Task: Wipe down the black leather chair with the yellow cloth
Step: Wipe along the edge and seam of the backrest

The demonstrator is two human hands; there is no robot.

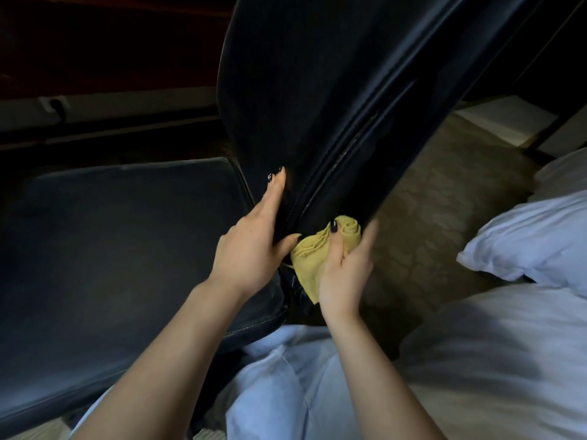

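Observation:
The black leather chair fills the middle and left: its tall backrest (317, 90) rises at centre and its flat seat (127, 242) lies to the left. My left hand (254, 242) lies against the lower side edge of the backrest, fingers straight along the leather and thumb on the edge. Just to its right, my right hand (346, 262) grips the bunched yellow cloth (311, 255) and holds it against the back's lower edge near the piped seam. The thumb lies over the cloth; the fingers behind it are blurred.
A bed with white sheets (495, 360) and a white pillow (533, 242) lies close on the right. Patterned beige carpet (428, 223) shows between chair and bed. A dark furniture leg (546, 131) stands at the upper right. My light trousers (286, 385) are at the bottom.

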